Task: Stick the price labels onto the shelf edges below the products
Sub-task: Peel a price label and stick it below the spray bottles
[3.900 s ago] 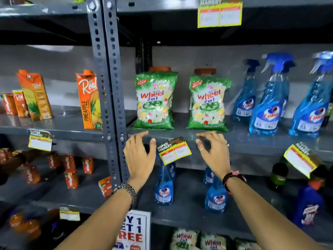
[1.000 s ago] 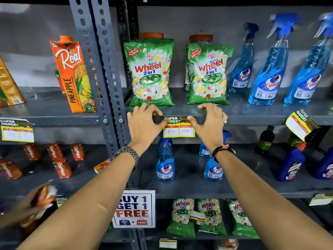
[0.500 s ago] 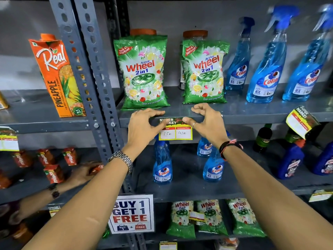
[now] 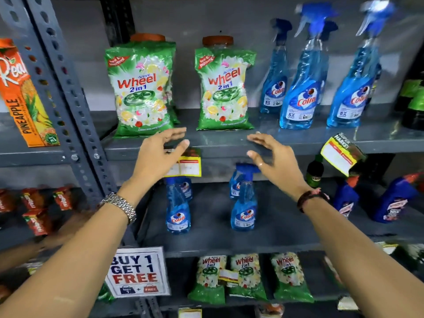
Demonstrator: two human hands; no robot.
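Note:
A yellow and red price label hangs on the grey shelf edge below two green Wheel detergent bags. My left hand is open, fingers spread, in front of the label's left part and covering it. My right hand is open and off the edge, to the right of the label, holding nothing. Another price label sticks out tilted from the same shelf edge further right, below the blue Colin spray bottles.
A slotted grey upright divides the shelving, with an orange pineapple juice carton to its left. Smaller spray bottles stand on the shelf below. A "Buy 1 Get 1 Free" sign hangs lower. Another person's blurred arm reaches in at lower left.
Both my hands have let go of the label and pulled back from the shelf edge, spreading apart with fingers open. The label stays on the edge. The view has shifted right.

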